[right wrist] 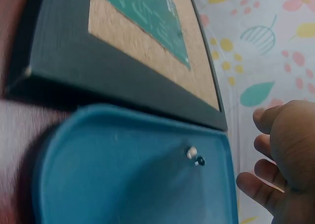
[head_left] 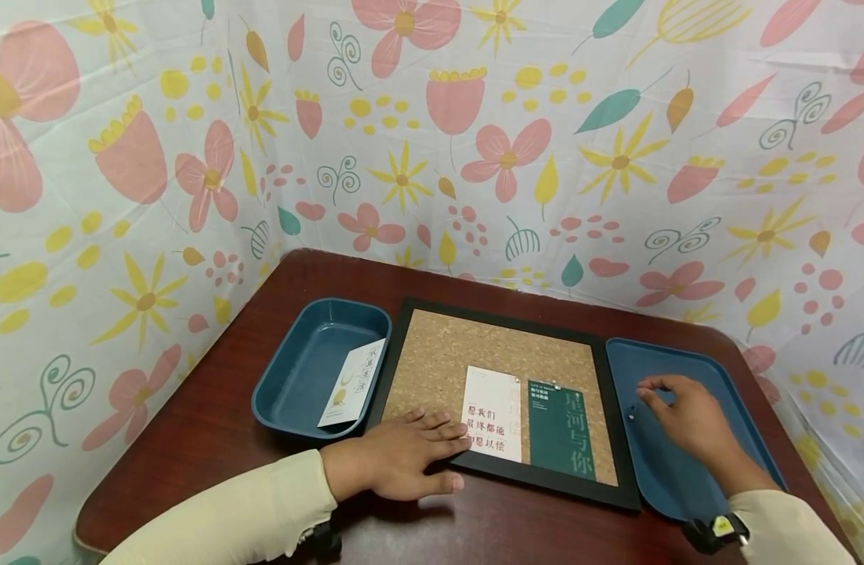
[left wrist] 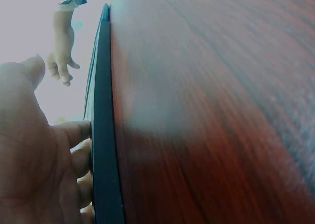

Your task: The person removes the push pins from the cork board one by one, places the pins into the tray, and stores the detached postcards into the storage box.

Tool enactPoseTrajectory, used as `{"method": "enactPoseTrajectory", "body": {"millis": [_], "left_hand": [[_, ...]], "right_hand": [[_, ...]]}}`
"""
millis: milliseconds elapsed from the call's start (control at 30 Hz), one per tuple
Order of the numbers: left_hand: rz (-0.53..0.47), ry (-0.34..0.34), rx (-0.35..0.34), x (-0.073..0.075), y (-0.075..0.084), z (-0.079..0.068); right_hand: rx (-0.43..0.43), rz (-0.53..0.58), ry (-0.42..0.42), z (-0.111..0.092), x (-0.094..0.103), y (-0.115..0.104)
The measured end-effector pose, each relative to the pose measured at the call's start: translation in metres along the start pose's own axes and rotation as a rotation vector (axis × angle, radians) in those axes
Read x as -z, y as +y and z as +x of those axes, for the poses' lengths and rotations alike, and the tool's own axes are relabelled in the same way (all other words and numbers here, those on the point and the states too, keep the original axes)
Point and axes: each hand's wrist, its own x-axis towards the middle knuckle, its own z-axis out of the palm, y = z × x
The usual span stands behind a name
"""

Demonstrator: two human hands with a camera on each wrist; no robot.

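My left hand [head_left: 410, 457] lies flat with fingers spread on the lower left of a black-framed cork board [head_left: 432, 345]. Its fingertips are right at a white card with red writing [head_left: 491, 416]. A green card [head_left: 562, 428] is beside that one, and small pins [head_left: 517, 380] show at the tops of both cards. Over the blue tray [head_left: 714, 369] hovers my right hand [head_left: 693, 416], its fingers loosely bent; nothing shows between them in the right wrist view. Two small push pins [right wrist: 195, 156] lie in the tray near the board.
Left of the board stands a deeper blue bin [head_left: 290, 377], with a white card [head_left: 354, 384] leaning inside it. Everything rests on a dark red wooden table [head_left: 509, 526]. Flower-patterned cloth [head_left: 417, 180] hangs behind and along the sides.
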Motion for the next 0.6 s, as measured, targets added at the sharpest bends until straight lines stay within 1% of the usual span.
{"method": "enactPoseTrajectory", "body": {"millis": [300,500,600], "left_hand": [[-0.003,0.002,-0.003,0.0,0.002,0.0],[-0.01,-0.011,0.001,0.003,0.003,-0.001],[-0.011,-0.015,0.004,0.004,0.003,-0.001]], "right_hand": [[-0.022,0.037,-0.029,0.007,-0.016,-0.022],[-0.021,0.058,-0.057,0.015,-0.024,-0.038],[-0.01,0.054,-0.056,0.018,-0.029,-0.046]]}}
